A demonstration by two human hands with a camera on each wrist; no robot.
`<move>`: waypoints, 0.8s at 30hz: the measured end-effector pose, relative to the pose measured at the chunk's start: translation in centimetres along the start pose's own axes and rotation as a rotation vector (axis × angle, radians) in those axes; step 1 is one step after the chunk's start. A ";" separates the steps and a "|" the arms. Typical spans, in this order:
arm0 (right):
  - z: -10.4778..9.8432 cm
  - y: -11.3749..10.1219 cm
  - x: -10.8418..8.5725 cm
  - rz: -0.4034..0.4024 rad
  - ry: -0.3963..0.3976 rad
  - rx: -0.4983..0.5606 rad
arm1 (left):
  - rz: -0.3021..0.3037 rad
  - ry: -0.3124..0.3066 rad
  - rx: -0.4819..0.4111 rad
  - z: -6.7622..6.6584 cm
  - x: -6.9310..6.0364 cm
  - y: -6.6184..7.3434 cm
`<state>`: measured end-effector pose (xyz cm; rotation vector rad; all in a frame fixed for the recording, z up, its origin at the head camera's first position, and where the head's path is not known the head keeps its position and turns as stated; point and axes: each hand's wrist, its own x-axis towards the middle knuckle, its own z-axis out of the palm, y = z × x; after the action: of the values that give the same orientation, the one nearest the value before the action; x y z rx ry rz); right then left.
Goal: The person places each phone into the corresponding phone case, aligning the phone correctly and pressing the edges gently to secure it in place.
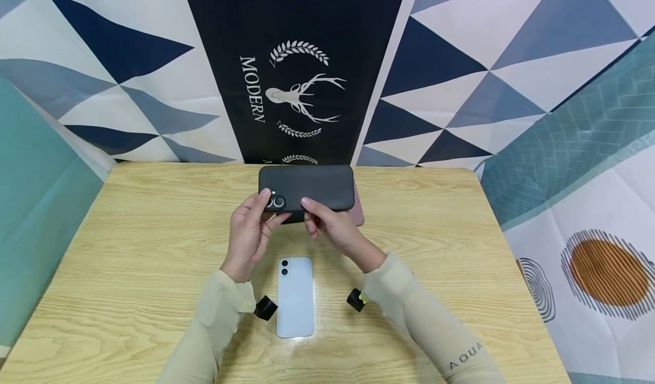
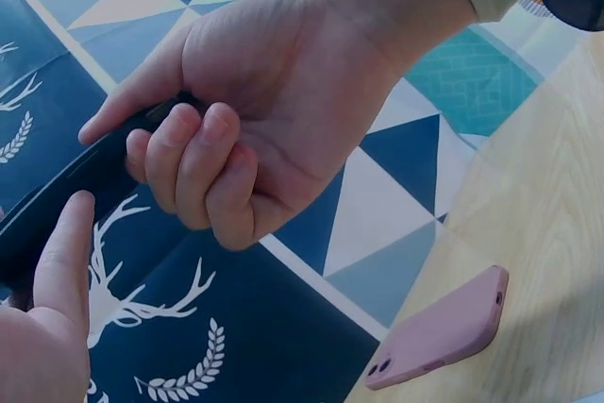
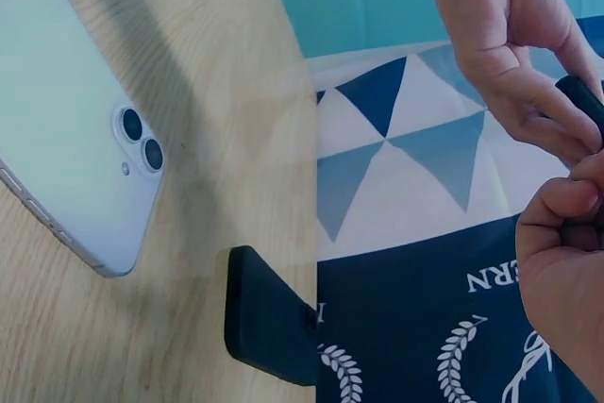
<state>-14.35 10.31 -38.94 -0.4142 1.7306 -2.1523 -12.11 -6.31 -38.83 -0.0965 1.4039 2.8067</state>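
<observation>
A black phone [image 1: 312, 185] is held up above the far edge of the table, its back and camera lenses facing up. My left hand [image 1: 248, 227] pinches its left end, thumb beside the lenses. My right hand [image 1: 332, 224] grips the near long edge, thumb on the back and the other fingers curled below; the left wrist view shows those curled fingers of the right hand [image 2: 255, 129]. Beneath the held phone, mostly hidden in the head view, lie a flat black phone-shaped piece [image 3: 269, 318] and a pink one [image 2: 444, 332] with camera openings.
A white phone [image 1: 295, 298] lies back up on the wooden table [image 1: 153, 247], between the forearms. Small black wrist cameras hang by each cuff, one on the left [image 1: 265, 308]. Patterned cloth [image 1: 440, 77] stands behind the table's far edge.
</observation>
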 end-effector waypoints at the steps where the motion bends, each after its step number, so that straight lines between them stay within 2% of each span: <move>1: 0.0 -0.1 0.0 -0.002 0.001 0.011 | -0.003 -0.014 -0.009 -0.1 0.0 0.0; 5: 0.0 -0.3 0.0 0.008 0.018 0.039 | -0.020 -0.077 -0.038 -0.3 -0.2 0.1; 11: 0.0 -0.3 0.0 0.026 0.038 0.068 | -0.076 -0.186 -0.057 -0.5 -0.3 0.1; 17: -0.1 -0.5 -0.1 0.038 0.030 0.077 | -0.043 -0.287 -0.108 -0.7 -0.4 0.1; 20: -0.1 -0.5 -0.1 0.039 0.022 0.076 | -0.027 -0.307 -0.110 -0.8 -0.4 0.1; 24: -0.2 -0.5 0.0 0.031 0.004 0.060 | -0.004 -0.296 -0.096 -0.7 -0.5 0.1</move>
<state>-14.42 10.57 -38.52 -0.3653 1.6584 -2.1783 -11.60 -6.96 -39.16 0.3022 1.2018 2.7397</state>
